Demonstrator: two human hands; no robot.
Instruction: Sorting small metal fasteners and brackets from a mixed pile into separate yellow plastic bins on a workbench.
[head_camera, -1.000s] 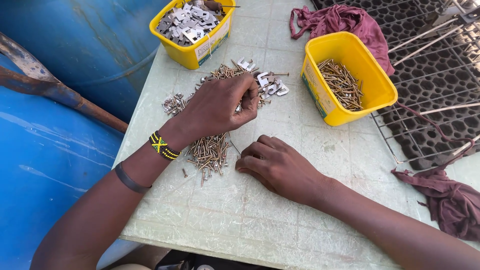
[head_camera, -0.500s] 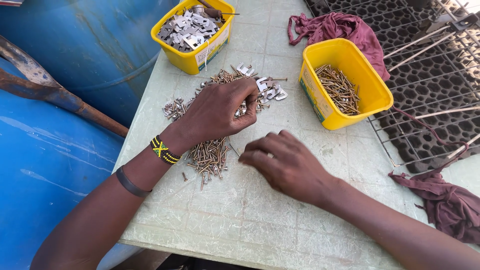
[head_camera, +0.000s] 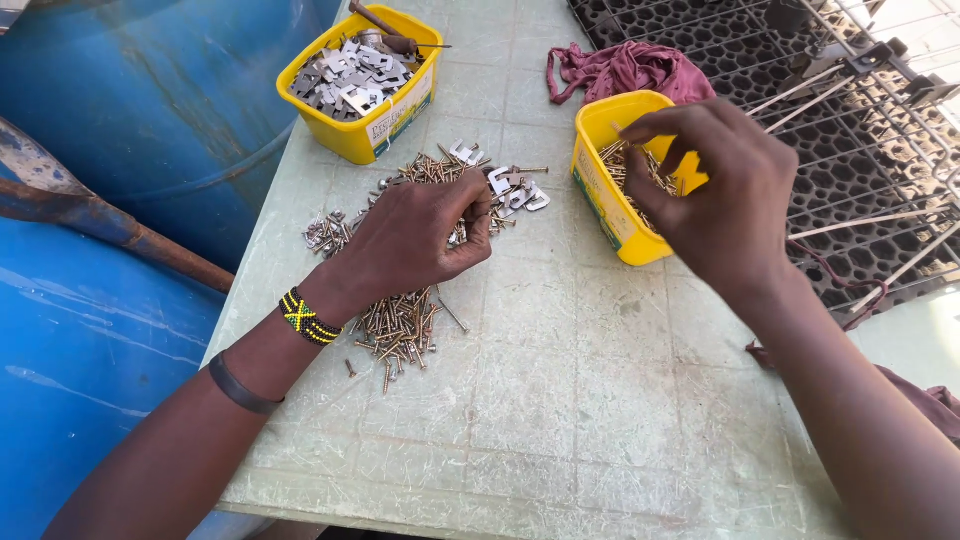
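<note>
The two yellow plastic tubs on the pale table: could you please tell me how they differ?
The far yellow plastic tub is heaped with flat silvery metal plates; the near yellow plastic tub holds thin brownish screws. The far tub stands alone at the table's left edge, while the right hand hovers over the near tub. Both are rectangular, open-topped and upright.

left hand (head_camera: 415, 240) rests on loose screws (head_camera: 400, 325); right hand (head_camera: 715, 190) over yellow tub (head_camera: 600, 205).
</note>
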